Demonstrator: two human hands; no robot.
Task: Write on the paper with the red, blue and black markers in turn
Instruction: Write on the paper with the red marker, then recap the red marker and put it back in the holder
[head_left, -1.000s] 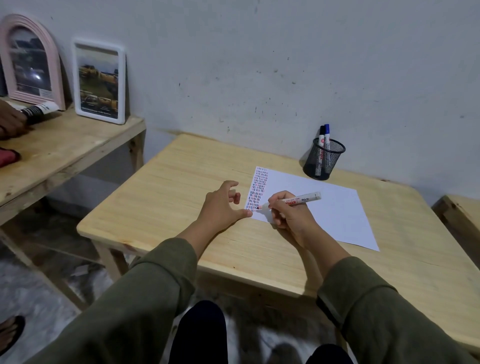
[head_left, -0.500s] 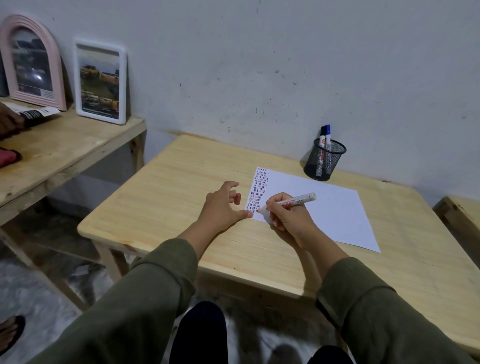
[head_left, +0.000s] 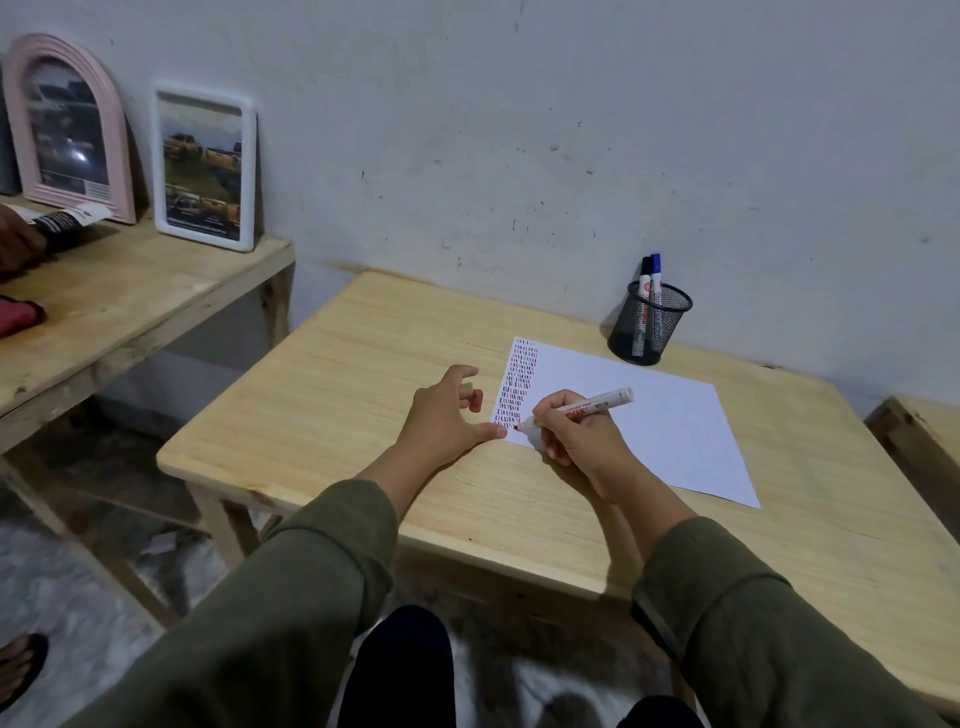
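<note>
A white sheet of paper (head_left: 654, 421) lies on the wooden table (head_left: 363, 374), its left strip filled with short red, blue and black dashes. My right hand (head_left: 582, 441) grips the red marker (head_left: 587, 408), whose tip touches the paper's near left corner. My left hand (head_left: 447, 415) rests on the table beside the paper with fingers spread, the thumb tip at the sheet's edge. The black marker (head_left: 644, 283) and the blue marker (head_left: 655, 275) stand in a black mesh pen cup (head_left: 649, 325) behind the paper, near the wall.
A second wooden table (head_left: 119, 306) on the left carries a pink arched frame (head_left: 67, 124) and a white photo frame (head_left: 205, 166). Another person's hand (head_left: 18, 241) rests there. A foot in a sandal (head_left: 21, 670) shows at the lower left. Another table edge (head_left: 919, 431) is at right.
The red marker's tip has crept a little along the bottom row of dashes at the paper's near left corner. My left hand has stayed put.
</note>
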